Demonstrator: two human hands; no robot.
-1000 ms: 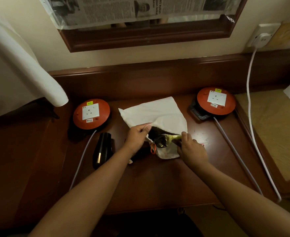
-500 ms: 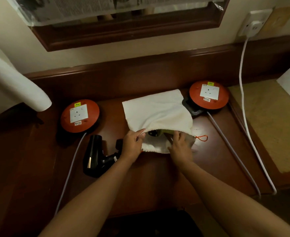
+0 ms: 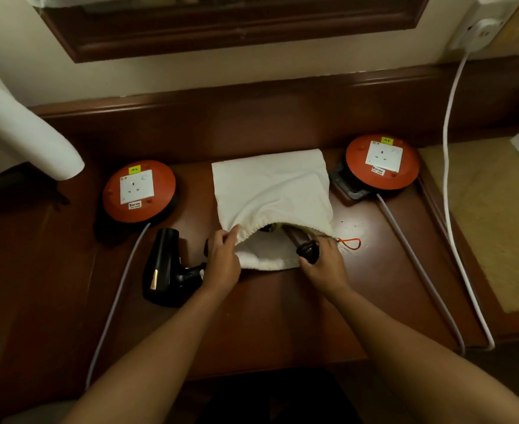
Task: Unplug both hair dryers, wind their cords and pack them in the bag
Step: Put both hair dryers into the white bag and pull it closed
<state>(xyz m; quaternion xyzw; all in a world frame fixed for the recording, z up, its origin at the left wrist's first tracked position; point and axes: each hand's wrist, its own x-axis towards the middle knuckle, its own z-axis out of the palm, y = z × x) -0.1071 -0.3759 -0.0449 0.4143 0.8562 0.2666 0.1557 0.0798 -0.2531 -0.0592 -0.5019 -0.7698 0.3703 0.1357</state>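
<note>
Left hand (image 3: 221, 264): we pinch the upper hem of the white bag (image 3: 270, 191) with our fingers and lift its mouth open.
Right hand (image 3: 322, 264): our fingers curl round the dark handle of the first hair dryer (image 3: 298, 240), whose front end is already inside the bag's mouth.
Second hair dryer (image 3: 163, 267): black, lying on the tabletop (image 3: 267, 316) just left of our left hand.
Bag: flat on the tabletop between two orange socket reels (image 3: 139, 191), its orange drawstring loop (image 3: 351, 243) at the right.
</note>
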